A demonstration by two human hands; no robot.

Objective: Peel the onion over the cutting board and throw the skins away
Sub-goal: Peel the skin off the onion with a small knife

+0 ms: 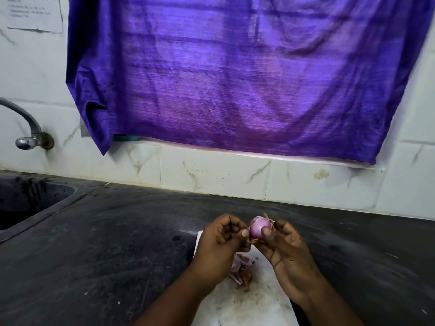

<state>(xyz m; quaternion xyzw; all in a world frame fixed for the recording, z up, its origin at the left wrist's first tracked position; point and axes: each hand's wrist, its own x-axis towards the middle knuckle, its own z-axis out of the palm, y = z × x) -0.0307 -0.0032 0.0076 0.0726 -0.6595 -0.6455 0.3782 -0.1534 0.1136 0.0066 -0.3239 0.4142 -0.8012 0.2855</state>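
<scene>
Mostly done: I see the onion [259, 228] nearly bare, lower centre, above the board [259, 309].
Right hand [286, 252]: grips onion.
Left hand [220, 241]: pinches a skin shred.
Left: skins [240, 271] on the board, unbinned.

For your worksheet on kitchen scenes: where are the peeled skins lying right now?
In the head view, the skins lie on the white board, low and centre, just beneath the left hand and below the onion.

text: printed lines, too blurred to read | on: white paper sheet [33, 14] taped to the tiled wall | place: just left of the purple cloth [235, 74], at its top corner | other readable marks: none
</scene>
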